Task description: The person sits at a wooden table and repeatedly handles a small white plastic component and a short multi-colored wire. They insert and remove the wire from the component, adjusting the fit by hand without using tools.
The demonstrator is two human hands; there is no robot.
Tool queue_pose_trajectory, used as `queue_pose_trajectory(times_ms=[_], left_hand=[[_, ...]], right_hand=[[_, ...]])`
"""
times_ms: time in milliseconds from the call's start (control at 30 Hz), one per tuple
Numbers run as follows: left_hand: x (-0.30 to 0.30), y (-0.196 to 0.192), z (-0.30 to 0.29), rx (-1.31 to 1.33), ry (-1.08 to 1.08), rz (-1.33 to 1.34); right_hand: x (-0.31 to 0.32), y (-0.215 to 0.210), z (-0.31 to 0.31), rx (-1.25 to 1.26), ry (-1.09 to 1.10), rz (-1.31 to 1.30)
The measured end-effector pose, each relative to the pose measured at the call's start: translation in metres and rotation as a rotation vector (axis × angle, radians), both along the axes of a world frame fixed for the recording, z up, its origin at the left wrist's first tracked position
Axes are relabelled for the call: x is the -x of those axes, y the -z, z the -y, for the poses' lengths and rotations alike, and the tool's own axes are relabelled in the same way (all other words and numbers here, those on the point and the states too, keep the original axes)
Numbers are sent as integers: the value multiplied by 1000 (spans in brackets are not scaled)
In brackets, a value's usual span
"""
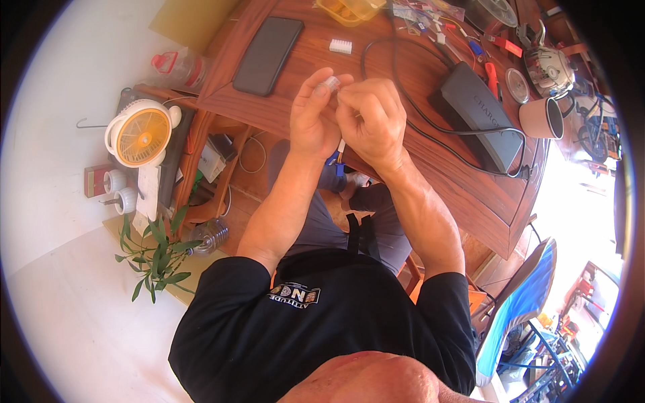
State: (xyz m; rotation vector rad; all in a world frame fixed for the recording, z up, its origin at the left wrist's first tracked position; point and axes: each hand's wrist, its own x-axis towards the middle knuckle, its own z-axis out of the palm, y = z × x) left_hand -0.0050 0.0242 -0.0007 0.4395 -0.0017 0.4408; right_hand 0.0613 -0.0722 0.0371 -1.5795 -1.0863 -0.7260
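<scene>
My left hand (314,114) pinches a small whitish, see-through plastic piece (332,83) between thumb and fingers, over the near edge of the wooden table (430,144). Right beside it, my right hand (371,115) is closed, its fingertips drawn together close to that piece; whatever they grip is hidden. Below the hands dangles a short bundle of thin wires (341,149) with a blue connector (340,169) at its end. Which hand holds the bundle, I cannot tell. Farther off on the tabletop lies a white multi-slot connector (340,46).
A black phone (267,55) lies at left. On the right are a black charger box (480,114) with looping cable, a cup (541,118) and red-handled pliers (492,79). A yellow tray (351,10) and loose connectors (430,23) sit at the back. A fan (142,133) stands left.
</scene>
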Motion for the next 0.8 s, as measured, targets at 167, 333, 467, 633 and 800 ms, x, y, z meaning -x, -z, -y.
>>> queue_pose_trajectory(times_ms=[167,333,467,633,800], left_hand=[[0,0,0,16,13,8],[0,1,0,20,14,0],[0,1,0,27,13,-2],[-1,0,0,24,16,-16],[-2,-1,1,-20,5,-29]], right_hand=[[0,-1,0,11,1,0],[0,0,0,12,15,11],[-1,2,-1,12,7,13],[-2,3,0,28,6,-12],[-3,2,1,59,19,-37]])
